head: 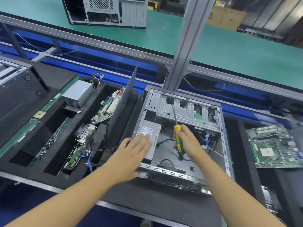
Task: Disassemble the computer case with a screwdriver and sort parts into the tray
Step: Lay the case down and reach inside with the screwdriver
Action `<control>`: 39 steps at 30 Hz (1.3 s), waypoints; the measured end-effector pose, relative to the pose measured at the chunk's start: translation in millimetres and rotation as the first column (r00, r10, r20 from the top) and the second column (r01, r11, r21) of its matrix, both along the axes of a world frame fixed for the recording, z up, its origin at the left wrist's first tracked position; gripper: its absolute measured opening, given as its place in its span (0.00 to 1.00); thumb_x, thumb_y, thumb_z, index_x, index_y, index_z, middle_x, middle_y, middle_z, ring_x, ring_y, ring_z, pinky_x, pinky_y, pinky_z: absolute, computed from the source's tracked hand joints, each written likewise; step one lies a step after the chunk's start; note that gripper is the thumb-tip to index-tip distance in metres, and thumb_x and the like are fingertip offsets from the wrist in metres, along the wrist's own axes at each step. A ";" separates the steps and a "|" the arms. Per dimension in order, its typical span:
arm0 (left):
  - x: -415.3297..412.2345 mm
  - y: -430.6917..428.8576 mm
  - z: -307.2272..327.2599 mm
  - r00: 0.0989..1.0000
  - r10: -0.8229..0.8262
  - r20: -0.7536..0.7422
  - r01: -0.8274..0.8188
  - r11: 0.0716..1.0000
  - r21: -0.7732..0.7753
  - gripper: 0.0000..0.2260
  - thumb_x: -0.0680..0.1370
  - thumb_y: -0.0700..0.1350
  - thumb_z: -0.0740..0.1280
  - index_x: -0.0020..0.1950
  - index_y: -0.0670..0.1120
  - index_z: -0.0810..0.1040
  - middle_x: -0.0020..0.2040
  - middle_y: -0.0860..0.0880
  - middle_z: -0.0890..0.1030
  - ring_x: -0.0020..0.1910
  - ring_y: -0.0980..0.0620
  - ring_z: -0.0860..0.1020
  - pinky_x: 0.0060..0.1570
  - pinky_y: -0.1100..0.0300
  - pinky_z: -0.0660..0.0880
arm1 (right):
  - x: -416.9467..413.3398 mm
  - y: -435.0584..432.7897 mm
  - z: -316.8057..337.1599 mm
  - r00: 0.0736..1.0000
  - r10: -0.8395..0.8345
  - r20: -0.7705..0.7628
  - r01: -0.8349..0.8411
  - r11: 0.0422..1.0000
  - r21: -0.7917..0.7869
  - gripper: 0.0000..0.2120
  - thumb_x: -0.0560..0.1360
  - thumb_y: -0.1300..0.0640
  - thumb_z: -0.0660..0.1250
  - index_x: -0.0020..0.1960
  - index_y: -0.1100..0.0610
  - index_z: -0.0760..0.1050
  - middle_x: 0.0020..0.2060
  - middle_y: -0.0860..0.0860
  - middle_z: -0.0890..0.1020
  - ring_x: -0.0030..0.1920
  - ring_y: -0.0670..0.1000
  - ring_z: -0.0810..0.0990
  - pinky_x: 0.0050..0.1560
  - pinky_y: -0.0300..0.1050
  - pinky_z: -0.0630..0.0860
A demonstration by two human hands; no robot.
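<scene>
Bare forearms reach in, the left from 7 o'clock, the right from 5 o'clock. The left hand lies palm down, fingers straight toward 1 o'clock. The right hand curls round a screwdriver, its tip toward 12 o'clock.

Green mat: covers the far worktop.
Second tower: stands on that mat, rear panel visible.
Upright post: grey metal profile, centre.
Cardboard boxes: background right, possibly floor-standing.
</scene>
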State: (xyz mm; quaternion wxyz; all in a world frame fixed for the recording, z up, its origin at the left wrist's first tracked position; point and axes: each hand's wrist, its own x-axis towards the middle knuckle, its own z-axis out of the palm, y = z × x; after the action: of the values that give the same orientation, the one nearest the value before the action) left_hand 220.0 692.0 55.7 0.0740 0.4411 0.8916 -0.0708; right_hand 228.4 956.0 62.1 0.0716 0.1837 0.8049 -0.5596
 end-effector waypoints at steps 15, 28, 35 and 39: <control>-78.6 59.1 64.9 0.979 -0.023 0.202 0.109 0.898 -0.427 0.67 0.61 0.71 0.75 0.80 0.47 0.32 0.79 0.46 0.30 0.79 0.42 0.33 0.76 0.39 0.38 | -25.5 -4.5 -67.5 0.716 0.154 0.681 -0.658 0.474 0.584 0.15 0.81 0.63 0.60 0.66 0.64 0.74 0.64 0.60 0.79 0.61 0.61 0.79 0.56 0.52 0.76; -83.8 65.0 52.8 0.982 -0.055 0.178 0.119 0.920 -0.374 0.66 0.63 0.68 0.75 0.77 0.49 0.26 0.79 0.42 0.31 0.79 0.41 0.35 0.76 0.42 0.36 | -26.8 -17.6 -12.4 0.838 0.477 0.265 -0.530 0.828 0.182 0.47 0.74 0.50 0.72 0.81 0.43 0.43 0.77 0.49 0.65 0.63 0.50 0.77 0.58 0.45 0.74; -78.4 51.4 39.3 0.983 -0.185 -0.008 0.178 0.957 -0.228 0.63 0.58 0.72 0.68 0.80 0.48 0.36 0.77 0.38 0.51 0.75 0.37 0.54 0.74 0.40 0.50 | -7.7 -22.0 -20.3 0.850 0.515 0.114 -0.527 0.832 0.172 0.66 0.67 0.44 0.81 0.73 0.31 0.24 0.82 0.43 0.43 0.75 0.50 0.67 0.67 0.47 0.71; -84.5 52.4 40.3 0.981 -0.196 0.012 0.195 0.963 -0.188 0.61 0.54 0.73 0.64 0.79 0.54 0.39 0.73 0.41 0.57 0.69 0.39 0.61 0.67 0.42 0.59 | -4.2 -19.6 -20.9 0.867 0.498 0.040 -0.499 0.864 0.063 0.60 0.69 0.50 0.77 0.72 0.25 0.29 0.80 0.38 0.45 0.68 0.40 0.72 0.59 0.39 0.77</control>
State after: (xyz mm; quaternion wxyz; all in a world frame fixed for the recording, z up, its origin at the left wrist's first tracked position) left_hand 135.5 744.3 96.0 0.1049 0.5176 0.8333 -0.1632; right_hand 224.1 936.4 41.2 0.2159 -0.0217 0.8437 -0.4910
